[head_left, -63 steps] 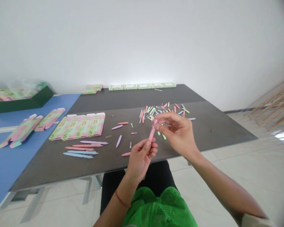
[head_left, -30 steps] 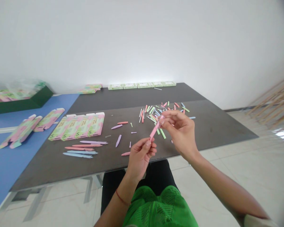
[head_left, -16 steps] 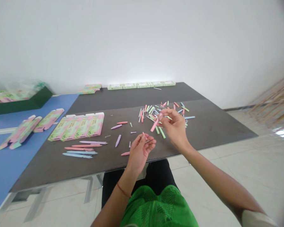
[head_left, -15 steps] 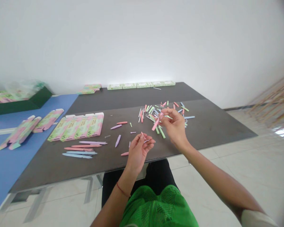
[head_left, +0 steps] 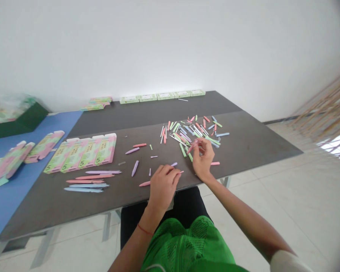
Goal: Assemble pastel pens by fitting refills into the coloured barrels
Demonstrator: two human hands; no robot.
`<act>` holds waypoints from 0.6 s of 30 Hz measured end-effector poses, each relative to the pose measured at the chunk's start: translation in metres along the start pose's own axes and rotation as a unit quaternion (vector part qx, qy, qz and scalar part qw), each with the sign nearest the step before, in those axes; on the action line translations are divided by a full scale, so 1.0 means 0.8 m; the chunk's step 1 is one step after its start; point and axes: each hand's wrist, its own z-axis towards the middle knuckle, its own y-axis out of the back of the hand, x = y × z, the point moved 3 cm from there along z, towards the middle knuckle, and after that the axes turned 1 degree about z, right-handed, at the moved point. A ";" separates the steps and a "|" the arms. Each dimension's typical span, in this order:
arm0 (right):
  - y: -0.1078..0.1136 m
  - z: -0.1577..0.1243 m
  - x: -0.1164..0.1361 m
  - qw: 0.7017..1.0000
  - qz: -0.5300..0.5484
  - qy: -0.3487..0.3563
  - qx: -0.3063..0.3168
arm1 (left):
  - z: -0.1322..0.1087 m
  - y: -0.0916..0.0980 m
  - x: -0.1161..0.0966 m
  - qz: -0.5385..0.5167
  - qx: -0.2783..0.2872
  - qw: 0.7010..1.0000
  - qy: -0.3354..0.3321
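My right hand (head_left: 203, 159) is down at the near edge of a loose pile of pastel pen parts (head_left: 187, 130), its fingertips pinching a pink pen part (head_left: 193, 146). My left hand (head_left: 163, 187) rests curled at the table's near edge. A thin pink piece (head_left: 181, 172) pokes out from its fingertips, and a small lilac pen part (head_left: 174, 164) lies just beyond them. A salmon pen part (head_left: 144, 184) lies beside that hand. Several whole pens (head_left: 86, 181) lie side by side further left.
The dark table (head_left: 252, 141) holds flat pink-and-green printed box blanks (head_left: 81, 154), with a row of green-white boxes (head_left: 158, 97) at its far edge. Left of it, more blanks (head_left: 42, 146) lie on a blue surface (head_left: 5, 204), near a dark green tray (head_left: 17, 124).
My right hand has dropped from mid-air to the pile, and my left hand has lowered to the table edge. The whole view has shifted slightly left, showing more of the pile.
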 end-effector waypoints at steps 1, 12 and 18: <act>-0.001 -0.002 -0.001 1.000 -0.011 0.010 0.003 | 0.000 -0.006 -0.005 0.011 0.016 1.000 -0.015; 0.001 0.017 -0.012 0.999 -0.023 0.006 -0.030 | 0.001 -0.033 -0.022 0.095 0.026 0.994 -0.043; 0.018 0.054 -0.020 0.994 -0.023 -0.020 -0.101 | 0.009 -0.052 -0.057 0.046 0.071 0.989 -0.122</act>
